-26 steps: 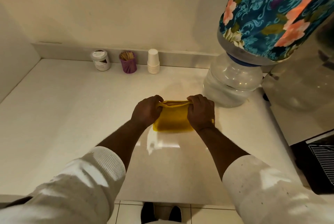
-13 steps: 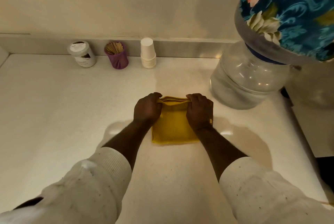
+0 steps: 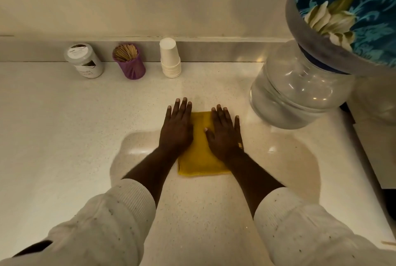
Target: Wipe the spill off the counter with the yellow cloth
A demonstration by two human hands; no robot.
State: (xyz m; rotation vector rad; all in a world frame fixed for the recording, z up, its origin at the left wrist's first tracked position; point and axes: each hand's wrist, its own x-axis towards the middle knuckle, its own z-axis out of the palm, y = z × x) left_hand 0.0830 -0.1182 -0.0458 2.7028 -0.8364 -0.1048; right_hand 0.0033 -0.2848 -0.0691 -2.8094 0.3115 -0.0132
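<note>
A folded yellow cloth (image 3: 200, 154) lies flat on the pale speckled counter (image 3: 64, 137), in the middle of the view. My left hand (image 3: 176, 130) rests palm down on the cloth's left side, fingers stretched out past its far edge. My right hand (image 3: 224, 135) lies palm down on the right side, fingers spread. Neither hand grips the cloth; both lie flat on it. A faint greyish mark (image 3: 192, 96) shows on the counter just beyond my fingertips; whether it is liquid is unclear.
Along the back wall stand a white-lidded jar (image 3: 84, 61), a purple toothpick holder (image 3: 129, 62) and a stack of white paper cups (image 3: 170, 58). A large upturned water bottle (image 3: 297, 92) with a floral cover (image 3: 351, 10) stands at the right, close to my right hand.
Both hands let go of the cloth's far edge, which they were pinching, and now lie flat and open on top of it. The view has moved closer to the counter.
</note>
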